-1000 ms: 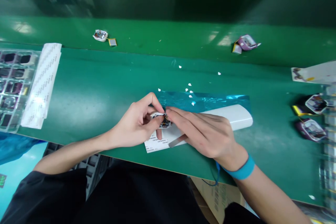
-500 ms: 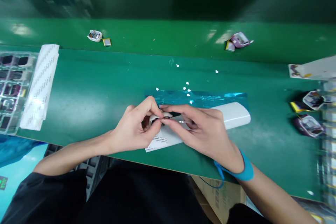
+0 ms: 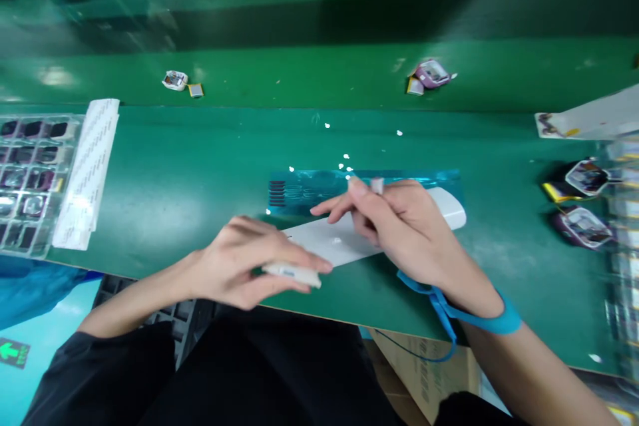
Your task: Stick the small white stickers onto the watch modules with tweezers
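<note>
Near the table's front edge, my left hand (image 3: 244, 263) grips a small whitish casing (image 3: 294, 273) between thumb and fingers. My right hand (image 3: 394, 216), with a blue band at its wrist, is closed around a thin object whose pale end (image 3: 377, 185) sticks up past the fingers; the rest is hidden. A white strip (image 3: 344, 239) lies partly beneath my right hand. Behind it is a transparent blue film (image 3: 309, 192) with dark bars at its left end. The hands are apart.
A clear compartment tray (image 3: 37, 176) and white printed sheets (image 3: 87, 173) are at left. Opened casings with batteries stand at the back (image 3: 174, 80), (image 3: 433, 73) and at right (image 3: 584, 226). Small white pieces (image 3: 346, 156) dot the green table (image 3: 190, 180).
My hands have moved apart. The left one has come down toward the front edge with the casing; the right one has turned and its thin object's end now points up. The camera view has shifted slightly.
</note>
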`<act>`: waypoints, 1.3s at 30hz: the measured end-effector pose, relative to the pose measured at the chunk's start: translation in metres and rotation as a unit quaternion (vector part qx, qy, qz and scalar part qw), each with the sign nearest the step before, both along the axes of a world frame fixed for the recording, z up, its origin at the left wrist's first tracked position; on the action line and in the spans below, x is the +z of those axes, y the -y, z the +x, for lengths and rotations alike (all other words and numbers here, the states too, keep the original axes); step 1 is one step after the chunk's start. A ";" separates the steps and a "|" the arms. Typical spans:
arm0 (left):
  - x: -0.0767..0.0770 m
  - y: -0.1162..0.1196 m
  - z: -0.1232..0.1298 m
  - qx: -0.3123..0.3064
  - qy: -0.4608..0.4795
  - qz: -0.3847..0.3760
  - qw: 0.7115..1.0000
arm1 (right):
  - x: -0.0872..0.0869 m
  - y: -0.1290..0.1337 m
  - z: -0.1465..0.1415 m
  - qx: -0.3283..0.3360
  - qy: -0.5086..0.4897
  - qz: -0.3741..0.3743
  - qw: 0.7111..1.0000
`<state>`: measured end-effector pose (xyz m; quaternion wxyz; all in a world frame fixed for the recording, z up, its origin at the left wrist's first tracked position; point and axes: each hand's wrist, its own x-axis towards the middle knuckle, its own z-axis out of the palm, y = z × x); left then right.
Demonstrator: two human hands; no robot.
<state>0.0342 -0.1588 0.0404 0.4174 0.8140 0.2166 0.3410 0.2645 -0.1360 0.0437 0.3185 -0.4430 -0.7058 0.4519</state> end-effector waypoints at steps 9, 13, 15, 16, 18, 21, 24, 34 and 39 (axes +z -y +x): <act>-0.028 0.024 -0.026 -0.017 -0.181 0.137 0.974 | -0.014 -0.006 -0.004 -0.006 -0.015 -0.086 0.996; -0.032 0.017 -0.034 -0.012 -0.170 0.093 0.981 | -0.022 -0.008 -0.003 0.017 -0.011 -0.084 0.996; -0.033 0.015 -0.036 -0.014 -0.163 0.079 0.983 | -0.024 -0.009 -0.002 0.025 0.003 -0.089 0.996; -0.033 0.014 -0.036 -0.016 -0.161 0.074 0.984 | -0.025 -0.010 -0.001 0.032 0.004 -0.101 0.994; -0.033 0.014 -0.035 -0.017 -0.156 0.062 0.986 | -0.025 -0.011 -0.001 0.048 -0.001 -0.138 0.989; -0.034 0.015 -0.035 -0.012 -0.151 0.033 0.988 | -0.025 -0.012 0.000 0.076 -0.007 -0.176 0.981; -0.033 0.017 -0.036 -0.002 -0.156 0.014 0.988 | -0.026 -0.014 -0.001 0.100 -0.013 -0.207 0.973; -0.036 0.016 -0.038 -0.004 -0.159 0.032 0.987 | -0.023 -0.023 0.000 0.099 -0.097 -0.311 0.940; -0.022 0.014 -0.028 0.135 -0.055 -0.061 0.987 | -0.011 -0.017 -0.001 -0.024 -0.194 -0.224 0.955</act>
